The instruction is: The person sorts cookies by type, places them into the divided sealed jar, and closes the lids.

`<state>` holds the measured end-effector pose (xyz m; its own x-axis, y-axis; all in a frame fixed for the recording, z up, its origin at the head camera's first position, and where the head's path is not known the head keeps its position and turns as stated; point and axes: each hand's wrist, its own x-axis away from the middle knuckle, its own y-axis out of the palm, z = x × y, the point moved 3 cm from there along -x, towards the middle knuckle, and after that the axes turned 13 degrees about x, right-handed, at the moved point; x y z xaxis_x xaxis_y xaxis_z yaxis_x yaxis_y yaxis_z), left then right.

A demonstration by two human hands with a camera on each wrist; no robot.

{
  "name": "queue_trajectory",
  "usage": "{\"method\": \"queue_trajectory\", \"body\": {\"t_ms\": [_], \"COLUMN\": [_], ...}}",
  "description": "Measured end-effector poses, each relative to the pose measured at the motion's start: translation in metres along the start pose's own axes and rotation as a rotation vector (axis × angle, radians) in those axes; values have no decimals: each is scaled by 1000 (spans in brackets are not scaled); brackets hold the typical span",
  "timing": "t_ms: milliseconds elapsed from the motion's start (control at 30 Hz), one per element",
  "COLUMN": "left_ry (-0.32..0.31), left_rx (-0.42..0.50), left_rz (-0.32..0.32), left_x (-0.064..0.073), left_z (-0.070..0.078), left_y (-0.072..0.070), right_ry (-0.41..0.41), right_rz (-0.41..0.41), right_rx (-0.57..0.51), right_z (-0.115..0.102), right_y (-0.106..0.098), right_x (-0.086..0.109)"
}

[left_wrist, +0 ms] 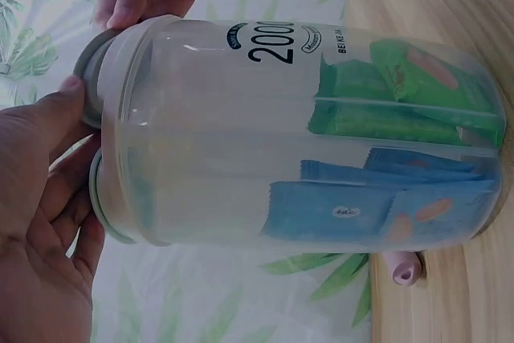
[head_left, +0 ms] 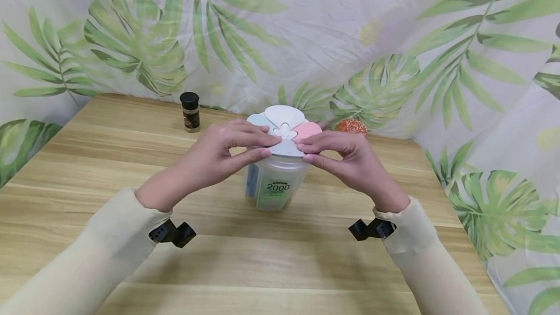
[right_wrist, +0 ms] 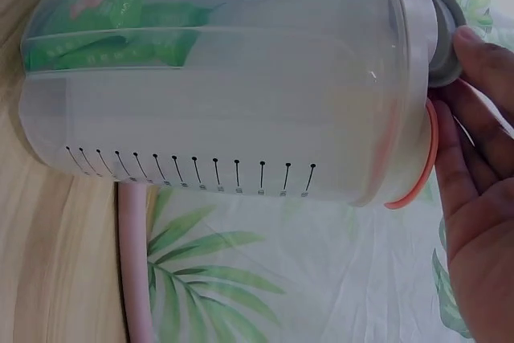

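Note:
A clear plastic storage jar [head_left: 280, 179] marked 2000 stands upright on the table. Its lid is split into petal-like flaps: white, blue, pink and a grey front flap [head_left: 286, 148]. At the left of that grey flap, my left hand [head_left: 240, 146] pinches the edge, thumb below and fingers on top. My right hand [head_left: 347, 154] grips the flap's right side the same way. Through the wall, green packets [left_wrist: 353, 102] and blue packets [left_wrist: 337, 210] show in separate compartments low in the jar. The right wrist view shows a compartment with measuring marks and no packets visible.
Back left on the wooden table [head_left: 210, 266] stands a black-capped spice bottle [head_left: 190, 113]. An orange, speckled round thing [head_left: 351, 126] sits behind my right hand. Behind the jar lies a pink rod-like thing [right_wrist: 135, 263]. A leaf-patterned cloth [head_left: 323, 38] hangs behind the table.

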<state>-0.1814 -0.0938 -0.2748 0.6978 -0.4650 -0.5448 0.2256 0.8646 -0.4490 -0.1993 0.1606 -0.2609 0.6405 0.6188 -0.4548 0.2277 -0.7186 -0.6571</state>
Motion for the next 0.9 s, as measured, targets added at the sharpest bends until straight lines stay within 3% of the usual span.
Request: {"method": "queue_trajectory", "body": {"t_ms": [333,900], "left_ry": [39,78], "left_rx": [-18,-55], "left_rz": [-54,-87], "left_x": [2,2], "left_z": [1,2], "left_y": [-3,-3], "right_ry": [-59,-138], "right_rz": [-8,14], "right_rx": [89,161], "right_z": [-1,-5], "right_y": [3,6], "right_x": [1,6]}}
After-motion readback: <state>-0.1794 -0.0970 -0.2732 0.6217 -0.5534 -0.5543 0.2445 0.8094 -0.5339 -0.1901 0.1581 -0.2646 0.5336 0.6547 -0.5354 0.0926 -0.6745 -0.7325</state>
